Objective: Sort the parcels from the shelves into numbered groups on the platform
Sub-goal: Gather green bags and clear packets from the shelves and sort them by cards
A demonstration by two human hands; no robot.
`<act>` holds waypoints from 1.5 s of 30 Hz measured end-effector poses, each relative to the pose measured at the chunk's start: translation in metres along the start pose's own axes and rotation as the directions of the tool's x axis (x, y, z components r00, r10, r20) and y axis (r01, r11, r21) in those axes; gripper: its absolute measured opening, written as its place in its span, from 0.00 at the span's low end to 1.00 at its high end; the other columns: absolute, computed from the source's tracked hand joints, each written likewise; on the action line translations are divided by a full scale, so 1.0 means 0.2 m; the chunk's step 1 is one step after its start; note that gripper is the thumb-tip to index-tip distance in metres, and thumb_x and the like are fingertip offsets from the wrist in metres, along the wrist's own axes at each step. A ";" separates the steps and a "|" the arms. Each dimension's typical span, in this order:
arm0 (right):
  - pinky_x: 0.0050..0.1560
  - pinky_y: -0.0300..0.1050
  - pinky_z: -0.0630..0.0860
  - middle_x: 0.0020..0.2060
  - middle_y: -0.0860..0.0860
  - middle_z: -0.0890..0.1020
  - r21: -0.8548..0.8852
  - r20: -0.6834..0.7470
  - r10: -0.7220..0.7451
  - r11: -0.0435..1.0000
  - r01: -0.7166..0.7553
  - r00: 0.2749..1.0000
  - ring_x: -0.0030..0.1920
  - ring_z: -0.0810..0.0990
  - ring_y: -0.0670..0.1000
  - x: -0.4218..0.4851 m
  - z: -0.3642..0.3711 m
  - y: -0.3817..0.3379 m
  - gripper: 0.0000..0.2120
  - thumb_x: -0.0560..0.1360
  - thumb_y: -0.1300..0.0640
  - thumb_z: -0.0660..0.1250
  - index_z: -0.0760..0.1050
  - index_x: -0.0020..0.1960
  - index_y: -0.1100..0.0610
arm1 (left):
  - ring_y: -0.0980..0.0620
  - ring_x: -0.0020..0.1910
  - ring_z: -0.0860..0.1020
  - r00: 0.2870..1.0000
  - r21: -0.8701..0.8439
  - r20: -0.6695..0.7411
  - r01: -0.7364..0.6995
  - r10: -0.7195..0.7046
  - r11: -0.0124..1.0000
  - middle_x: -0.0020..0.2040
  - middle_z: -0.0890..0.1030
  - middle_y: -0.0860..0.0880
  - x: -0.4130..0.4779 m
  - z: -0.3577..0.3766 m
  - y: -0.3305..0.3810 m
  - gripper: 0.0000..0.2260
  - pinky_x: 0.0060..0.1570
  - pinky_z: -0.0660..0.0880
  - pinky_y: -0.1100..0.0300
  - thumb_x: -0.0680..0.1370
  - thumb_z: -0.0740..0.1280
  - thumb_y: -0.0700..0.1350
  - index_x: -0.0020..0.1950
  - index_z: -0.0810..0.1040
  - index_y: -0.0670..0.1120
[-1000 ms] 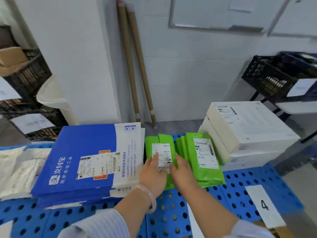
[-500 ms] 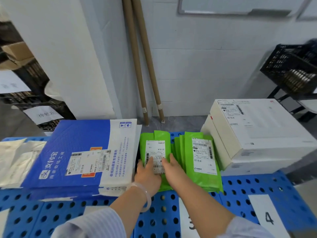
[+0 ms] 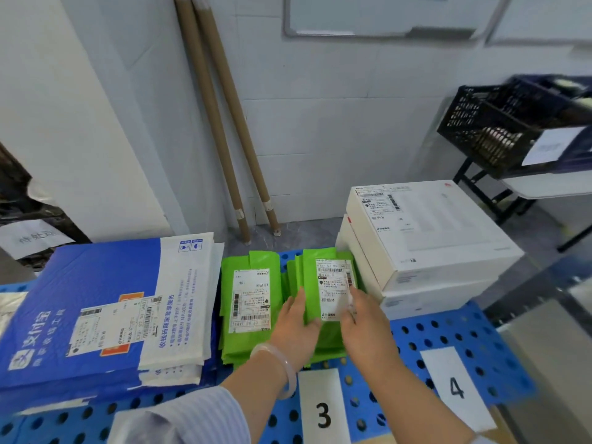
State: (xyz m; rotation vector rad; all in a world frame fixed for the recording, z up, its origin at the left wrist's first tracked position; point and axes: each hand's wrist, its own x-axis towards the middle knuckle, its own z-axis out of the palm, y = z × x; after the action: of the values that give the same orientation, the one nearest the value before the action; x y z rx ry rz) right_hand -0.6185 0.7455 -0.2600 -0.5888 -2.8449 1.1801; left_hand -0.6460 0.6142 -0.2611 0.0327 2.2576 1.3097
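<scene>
Two stacks of green parcels lie side by side on the blue perforated platform (image 3: 474, 344), behind the paper label "3" (image 3: 323, 411). The left green stack (image 3: 246, 302) shows a white shipping label on top. My left hand (image 3: 296, 328) and my right hand (image 3: 362, 325) rest with straight fingers on the two sides of the right green stack (image 3: 333, 283), which also carries a white label. A blue and white mailer stack (image 3: 96, 302) lies to the left. Two white boxes (image 3: 429, 238) sit stacked at the right, behind the label "4" (image 3: 455, 386).
Two cardboard tubes (image 3: 224, 123) lean against the white wall behind the platform. A black crate (image 3: 493, 129) sits on a dark stand at the right. Dark shelving with a paper sign (image 3: 32, 235) is at the far left. Pale plastic bags (image 3: 9, 302) lie at the platform's left edge.
Both hands have moved from the left green stack to the right green stack. The camera has tilted, bringing labels 3 and 4 more into view.
</scene>
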 end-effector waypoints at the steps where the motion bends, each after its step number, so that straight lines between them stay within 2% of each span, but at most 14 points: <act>1: 0.60 0.51 0.75 0.62 0.48 0.74 0.007 0.017 0.007 1.000 -0.007 1.000 0.59 0.74 0.50 0.00 0.01 0.03 0.20 0.78 0.56 0.54 0.67 0.69 0.50 | 0.51 0.78 0.50 1.000 0.002 0.017 0.017 -0.017 1.000 0.79 0.47 0.52 0.01 0.02 0.00 0.30 0.70 0.56 0.61 0.82 0.59 0.46 0.79 0.47 0.56; 3: 0.66 0.51 0.71 0.70 0.47 0.68 0.051 0.070 0.018 0.998 -0.022 0.997 0.66 0.70 0.48 0.01 0.02 0.06 0.22 0.80 0.57 0.54 0.63 0.73 0.51 | 0.48 0.73 0.63 0.997 0.024 0.038 0.067 -0.068 0.997 0.79 0.49 0.50 0.03 0.06 -0.02 0.31 0.57 0.68 0.68 0.81 0.59 0.46 0.79 0.46 0.56; 4: 0.69 0.49 0.68 0.72 0.46 0.64 0.073 0.089 0.016 0.997 -0.023 0.996 0.69 0.67 0.47 0.01 0.02 0.06 0.23 0.80 0.57 0.54 0.60 0.75 0.51 | 0.48 0.64 0.73 0.995 0.016 0.034 0.088 -0.089 0.996 0.78 0.53 0.49 0.05 0.07 -0.04 0.32 0.45 0.73 0.69 0.81 0.60 0.46 0.79 0.45 0.57; 6: 0.68 0.41 0.66 0.72 0.43 0.64 0.107 0.116 0.001 0.994 -0.014 0.993 0.69 0.65 0.44 0.02 0.02 0.06 0.23 0.81 0.58 0.55 0.60 0.76 0.50 | 0.51 0.44 0.77 0.994 -0.034 0.000 0.111 -0.111 0.993 0.74 0.62 0.46 0.08 0.09 -0.06 0.33 0.31 0.70 0.67 0.80 0.61 0.45 0.78 0.44 0.57; 9: 0.55 0.31 0.67 0.63 0.40 0.72 0.212 0.094 0.000 0.977 -0.020 0.996 0.59 0.71 0.39 0.04 0.01 0.07 0.20 0.80 0.60 0.56 0.67 0.70 0.45 | 0.44 0.44 0.79 0.987 -0.118 -0.063 0.139 -0.147 0.983 0.68 0.69 0.47 0.10 0.11 -0.07 0.35 0.32 0.71 0.64 0.79 0.63 0.46 0.78 0.45 0.58; 13: 0.44 0.29 0.67 0.54 0.43 0.76 0.350 0.162 0.133 0.919 -0.183 0.978 0.49 0.73 0.36 0.05 0.01 0.10 0.16 0.80 0.57 0.59 0.69 0.65 0.44 | 0.49 0.40 0.75 0.978 -0.179 -0.072 0.180 -0.195 0.967 0.69 0.69 0.47 0.10 0.14 -0.08 0.36 0.36 0.74 0.59 0.78 0.64 0.48 0.76 0.43 0.63; 17: 0.54 0.41 0.67 0.64 0.49 0.75 0.384 0.306 0.256 0.848 -0.365 0.917 0.57 0.73 0.48 0.07 0.03 0.13 0.22 0.81 0.48 0.58 0.62 0.74 0.47 | 0.50 0.34 0.72 0.969 -0.200 -0.081 0.213 -0.233 0.956 0.65 0.73 0.43 0.13 0.17 -0.08 0.37 0.31 0.70 0.60 0.78 0.64 0.46 0.75 0.42 0.65; 24: 0.58 0.39 0.64 0.69 0.48 0.71 0.412 0.396 0.197 0.834 -0.366 0.897 0.57 0.68 0.45 0.11 0.03 0.13 0.24 0.82 0.49 0.56 0.57 0.76 0.46 | 0.52 0.29 0.72 0.964 -0.212 -0.108 0.216 -0.243 0.953 0.57 0.77 0.44 0.16 0.14 -0.05 0.38 0.24 0.68 0.63 0.78 0.63 0.40 0.75 0.44 0.66; 27: 0.59 0.39 0.64 0.68 0.45 0.71 0.428 0.377 0.148 0.847 -0.314 0.914 0.59 0.68 0.43 0.12 0.04 0.14 0.24 0.81 0.50 0.58 0.57 0.76 0.44 | 0.48 0.35 0.76 0.963 -0.230 -0.138 0.198 -0.233 0.953 0.59 0.76 0.44 0.15 0.14 -0.05 0.38 0.30 0.71 0.60 0.77 0.64 0.41 0.76 0.44 0.65; 30: 0.63 0.40 0.65 0.65 0.41 0.71 0.422 0.267 0.087 0.884 -0.198 0.960 0.62 0.69 0.42 0.11 0.05 0.16 0.25 0.80 0.52 0.60 0.57 0.75 0.42 | 0.40 0.54 0.78 0.969 -0.175 -0.145 0.172 -0.199 0.969 0.69 0.70 0.46 0.14 0.16 -0.06 0.40 0.47 0.78 0.53 0.76 0.66 0.45 0.75 0.42 0.66; 35: 0.70 0.52 0.66 0.72 0.43 0.65 0.265 0.158 -0.017 0.964 -0.026 0.987 0.71 0.64 0.45 0.09 0.06 0.16 0.30 0.77 0.47 0.61 0.53 0.76 0.38 | 0.50 0.76 0.56 0.982 0.003 -0.187 0.015 -0.015 1.000 0.78 0.54 0.51 0.03 0.12 -0.06 0.35 0.74 0.59 0.53 0.78 0.64 0.46 0.78 0.47 0.60; 37: 0.73 0.55 0.61 0.76 0.44 0.56 0.159 0.156 -0.043 0.987 0.017 0.987 0.75 0.56 0.48 0.10 0.07 0.16 0.31 0.77 0.46 0.61 0.51 0.76 0.38 | 0.52 0.78 0.49 0.959 0.208 -0.276 -0.007 0.066 0.978 0.79 0.51 0.52 -0.02 0.07 -0.09 0.32 0.76 0.50 0.56 0.80 0.62 0.47 0.78 0.48 0.55; 40: 0.73 0.54 0.62 0.77 0.42 0.51 0.088 0.191 -0.065 0.995 0.048 0.979 0.75 0.55 0.49 0.10 0.08 0.14 0.31 0.77 0.46 0.62 0.52 0.76 0.38 | 0.49 0.78 0.43 0.926 0.529 -0.369 0.142 0.076 0.837 0.79 0.45 0.52 -0.05 -0.04 -0.17 0.31 0.76 0.44 0.51 0.80 0.57 0.56 0.78 0.46 0.57; 45: 0.69 0.42 0.61 0.77 0.41 0.50 0.040 0.222 -0.110 0.994 0.104 0.969 0.73 0.58 0.46 0.10 0.10 0.11 0.31 0.78 0.49 0.62 0.52 0.77 0.41 | 0.47 0.78 0.40 0.955 0.608 -0.267 0.270 -0.128 0.747 0.79 0.39 0.52 -0.04 -0.14 -0.25 0.31 0.75 0.48 0.44 0.79 0.54 0.61 0.78 0.44 0.60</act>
State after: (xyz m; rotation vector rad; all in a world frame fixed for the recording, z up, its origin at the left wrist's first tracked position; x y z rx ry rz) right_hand -0.6336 0.7526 -0.2929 -0.3134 -2.9911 1.3448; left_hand -0.6394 0.5635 -0.2879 -0.1107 2.7004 0.3888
